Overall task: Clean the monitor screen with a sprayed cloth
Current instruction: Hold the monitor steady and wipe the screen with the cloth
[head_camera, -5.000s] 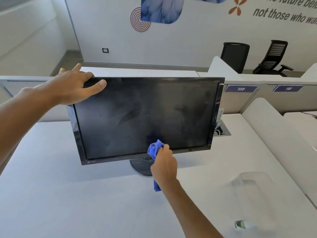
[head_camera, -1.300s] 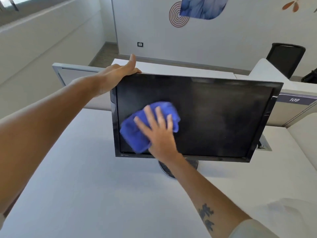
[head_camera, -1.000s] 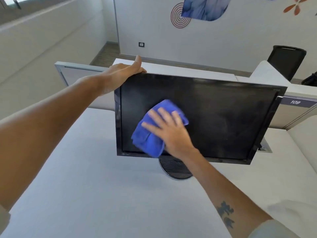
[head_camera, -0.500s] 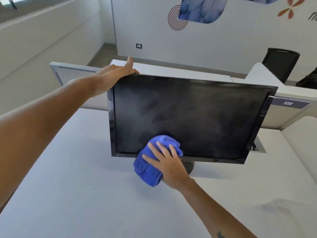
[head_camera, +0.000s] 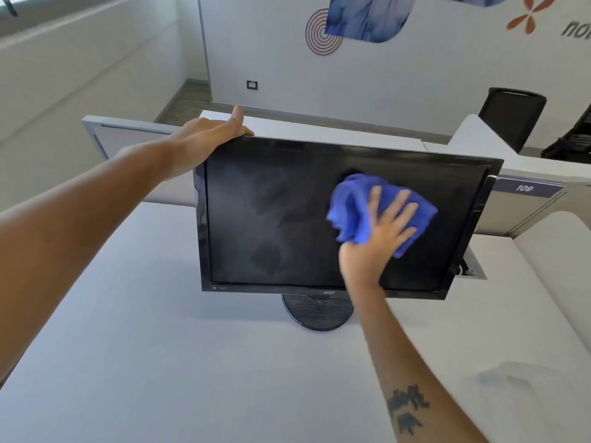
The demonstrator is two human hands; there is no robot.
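hands: left hand [head_camera: 204, 140] clamped over the top-left corner of the monitor [head_camera: 339, 219], thumb up past the top edge; right hand [head_camera: 375, 238] flat with fingers spread, pressing the cloth [head_camera: 355, 209] onto the glass, not gripping it. Hands well apart
cloth position: upper right part of the screen, bunched, most of it showing up and left of the palm
key relation: hazy unwiped patch [head_camera: 265, 225] lies left of the right hand, toward screen centre-left; monitor's long axis runs left-right, so the stroke likely needs to travel leftward along it. Right hand is the nearer one and the only one with the cloth
monitor: stands on a round ribbed base [head_camera: 315, 313] on the tabletop [head_camera: 160, 346], turned slightly so the right edge sits further back
materials: glossy black bezel, dark glass showing smeary grey film; cloth blue, soft, looks like microfibre; tabletop matte pale grey
risk: side pressure could swivel the monitor on its base, left-hand brace looks needed
sprayer: not identifiable in view
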